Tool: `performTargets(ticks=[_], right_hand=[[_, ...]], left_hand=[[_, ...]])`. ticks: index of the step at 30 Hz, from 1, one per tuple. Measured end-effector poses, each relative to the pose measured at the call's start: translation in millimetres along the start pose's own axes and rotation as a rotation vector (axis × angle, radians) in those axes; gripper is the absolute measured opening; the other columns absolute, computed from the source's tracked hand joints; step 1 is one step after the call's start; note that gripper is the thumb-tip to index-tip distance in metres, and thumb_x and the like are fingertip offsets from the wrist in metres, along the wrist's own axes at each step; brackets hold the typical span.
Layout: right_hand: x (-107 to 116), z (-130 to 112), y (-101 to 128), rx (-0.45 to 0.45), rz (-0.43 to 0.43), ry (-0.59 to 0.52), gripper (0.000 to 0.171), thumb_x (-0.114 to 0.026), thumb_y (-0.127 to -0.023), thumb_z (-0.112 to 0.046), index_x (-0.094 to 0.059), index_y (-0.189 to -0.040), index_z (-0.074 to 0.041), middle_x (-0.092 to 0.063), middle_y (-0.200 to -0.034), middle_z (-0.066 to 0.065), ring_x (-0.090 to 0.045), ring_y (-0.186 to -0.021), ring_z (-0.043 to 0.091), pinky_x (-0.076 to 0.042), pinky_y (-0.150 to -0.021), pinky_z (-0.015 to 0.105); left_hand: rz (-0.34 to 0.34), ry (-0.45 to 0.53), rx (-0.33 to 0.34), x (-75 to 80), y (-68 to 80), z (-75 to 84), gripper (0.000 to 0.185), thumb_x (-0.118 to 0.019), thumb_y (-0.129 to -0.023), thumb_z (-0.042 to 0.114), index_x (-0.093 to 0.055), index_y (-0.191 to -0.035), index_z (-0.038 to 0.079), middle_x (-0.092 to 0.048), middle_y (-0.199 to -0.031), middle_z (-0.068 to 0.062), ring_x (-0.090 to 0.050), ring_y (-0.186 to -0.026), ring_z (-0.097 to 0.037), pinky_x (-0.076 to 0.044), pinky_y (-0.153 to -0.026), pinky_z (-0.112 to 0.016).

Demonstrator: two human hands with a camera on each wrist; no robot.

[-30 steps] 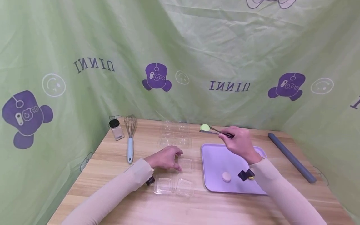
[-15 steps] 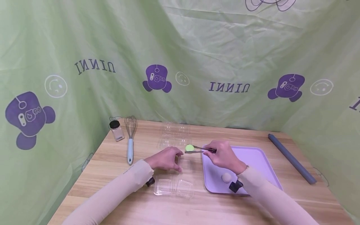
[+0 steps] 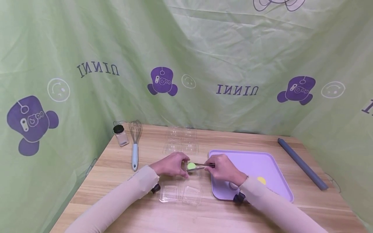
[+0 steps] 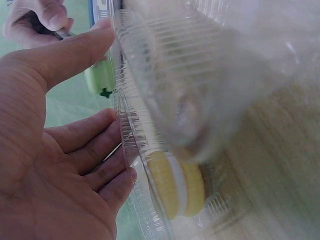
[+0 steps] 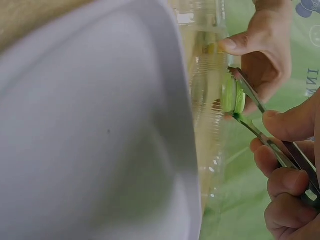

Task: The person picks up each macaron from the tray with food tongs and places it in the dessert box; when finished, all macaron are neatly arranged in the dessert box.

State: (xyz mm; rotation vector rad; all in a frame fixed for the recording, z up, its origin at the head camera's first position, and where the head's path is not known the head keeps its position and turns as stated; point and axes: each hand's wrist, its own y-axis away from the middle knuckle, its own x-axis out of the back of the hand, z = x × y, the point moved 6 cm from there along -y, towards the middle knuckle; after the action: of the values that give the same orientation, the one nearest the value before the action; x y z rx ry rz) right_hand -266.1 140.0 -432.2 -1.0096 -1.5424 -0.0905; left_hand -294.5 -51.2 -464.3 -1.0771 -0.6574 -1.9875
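My right hand (image 3: 223, 168) pinches a pair of metal tongs (image 5: 260, 106) whose serrated tips grip a light green macaron (image 5: 233, 95). The macaron is at a clear plastic container (image 4: 135, 107), between the thumb and fingers of my left hand (image 3: 171, 164). Those fingers and thumb curve about the container's rim from the left side. Through the clear wall, the left wrist view shows a yellow macaron (image 4: 177, 186) in one compartment. Whether the green macaron touches the container's floor is hidden.
A purple tray (image 3: 247, 155) bears a yellow macaron (image 3: 261, 180) and a pale one (image 3: 233, 186), partly hidden by my right hand. Another clear container (image 3: 182, 139) lies behind. A whisk (image 3: 135, 155) and a black-lidded jar (image 3: 120, 136) stand left, a grey rod (image 3: 303, 164) right.
My right hand has carried the green macaron in the tongs leftward and down, from above the tray's back edge to the container by my left hand. The left hand has stayed in place.
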Motion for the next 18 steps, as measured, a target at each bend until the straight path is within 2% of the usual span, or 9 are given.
performTargets(ticks=[7,18], right_hand=[[-5.5,3.0,0.6,-0.061,-0.038,0.018,0.008,-0.082,-0.08,-0.013,-0.079,-0.087,-0.011,-0.074,-0.074,-0.004,-0.057,-0.062,0.0,-0.05,-0.058,0.014],[-14.1,3.9,4.7,-0.063,-0.069,0.017,0.01,-0.082,-0.079,-0.014,-0.079,-0.089,-0.011,-0.076,-0.078,-0.002,-0.063,-0.066,0.002,-0.055,-0.063,0.016]], left_hand=[[0.004,0.0,-0.011,0.4,-0.1,0.2,0.079,-0.092,-0.069,0.038,-0.062,-0.134,0.005,-0.069,-0.122,-0.004,-0.062,-0.117,-0.022,-0.052,-0.108,-0.041],[-0.007,0.012,0.007,-0.7,1.7,0.3,0.08,-0.092,-0.069,0.037,-0.061,-0.135,0.005,-0.067,-0.128,-0.008,-0.061,-0.119,-0.023,-0.051,-0.11,-0.042]])
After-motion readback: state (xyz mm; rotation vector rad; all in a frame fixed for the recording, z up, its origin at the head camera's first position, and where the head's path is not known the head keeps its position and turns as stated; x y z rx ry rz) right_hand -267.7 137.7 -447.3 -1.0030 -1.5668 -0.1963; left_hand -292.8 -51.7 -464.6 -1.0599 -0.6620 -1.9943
